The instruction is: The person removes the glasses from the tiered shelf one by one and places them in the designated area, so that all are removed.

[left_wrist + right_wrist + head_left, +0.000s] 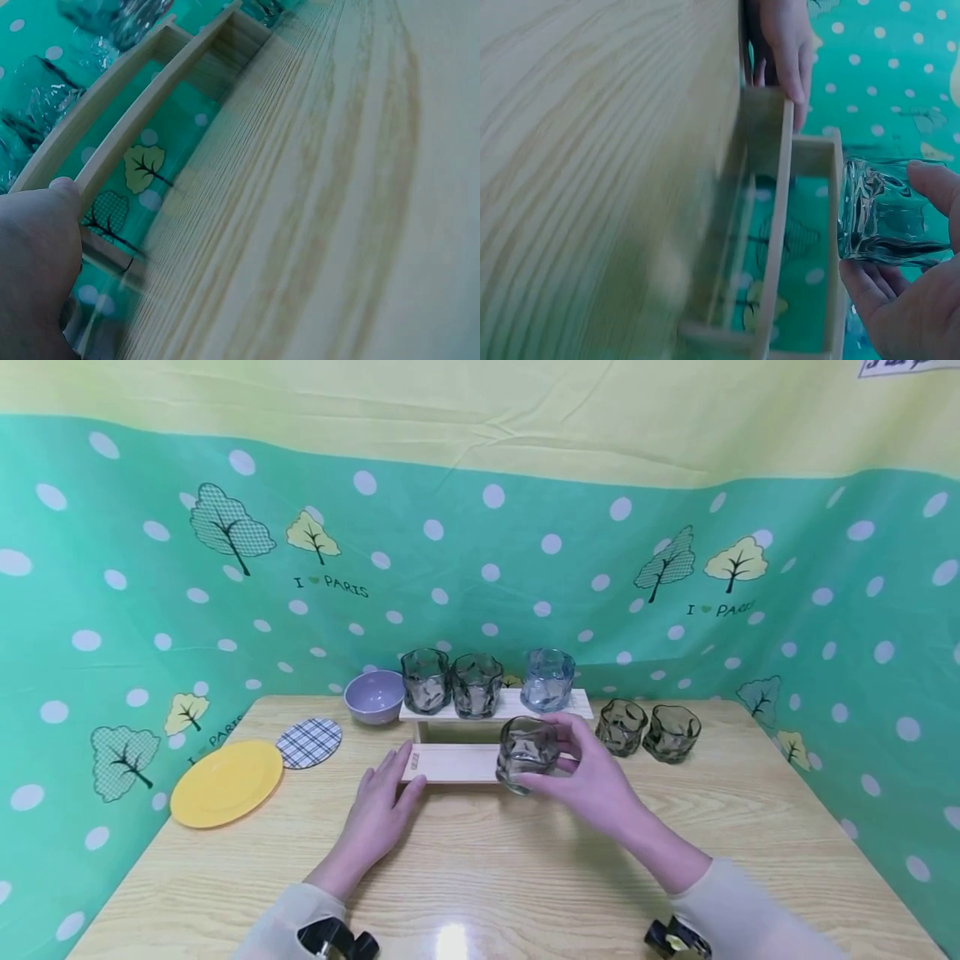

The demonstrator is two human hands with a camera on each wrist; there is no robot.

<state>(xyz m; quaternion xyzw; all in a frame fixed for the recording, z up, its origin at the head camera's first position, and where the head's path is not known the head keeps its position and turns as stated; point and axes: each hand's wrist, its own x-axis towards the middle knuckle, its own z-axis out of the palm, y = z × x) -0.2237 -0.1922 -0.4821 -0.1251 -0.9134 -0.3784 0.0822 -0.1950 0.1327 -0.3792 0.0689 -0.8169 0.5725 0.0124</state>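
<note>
Resting with its fingers nearly straight, the left hand is touching the left end of a wooden stand's lower step. The right hand is curling thumb and fingers round a gray glass at that step's right part; contact with the wood is unclear. Beyond, two gray glasses are standing rightward on the table. Farther back, the upper step is bearing a blue glass and two more.

On my head feed, below centre, I see the right hand gripping a grey glass, the left hand touching the wooden rack; a yellow plate lies lower left.
</note>
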